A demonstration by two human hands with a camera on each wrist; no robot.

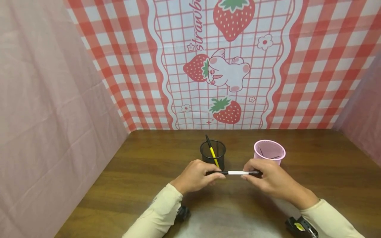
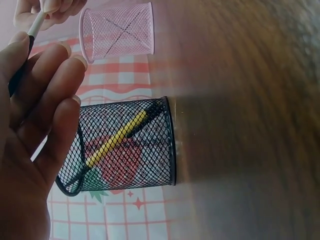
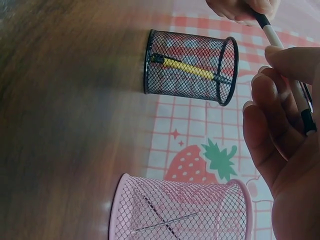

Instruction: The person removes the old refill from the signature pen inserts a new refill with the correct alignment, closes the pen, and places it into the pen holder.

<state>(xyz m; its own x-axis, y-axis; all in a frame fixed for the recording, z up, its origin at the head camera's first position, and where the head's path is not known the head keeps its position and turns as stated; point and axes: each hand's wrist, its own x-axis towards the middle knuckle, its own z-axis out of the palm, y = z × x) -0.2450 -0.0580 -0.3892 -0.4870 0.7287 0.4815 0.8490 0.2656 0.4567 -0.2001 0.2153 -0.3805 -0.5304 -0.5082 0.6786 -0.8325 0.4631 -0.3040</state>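
Note:
A pen with a white barrel and black ends (image 1: 235, 173) is held level between both hands above the table. My left hand (image 1: 197, 177) pinches its left black end between thumb and fingers. The right hand (image 1: 269, 177) grips the other end, thumb and fingertips on the barrel. Just beyond the left hand stands a black mesh cup (image 3: 187, 82) with a yellow-and-black pen (image 1: 213, 154) leaning inside. Behind the right hand is a pink mesh cup (image 1: 269, 142), partly hidden by it. Two thin dark sticks (image 3: 165, 219) lie crossed inside the pink cup.
Both cups stand upright on the brown wooden table (image 1: 143, 165). A red-and-white checked cloth with strawberries (image 1: 226, 109) hangs along the back edge. Pink cloth (image 1: 65, 115) hangs at the left side. Black wrist devices (image 1: 300, 226) sit under both sleeves.

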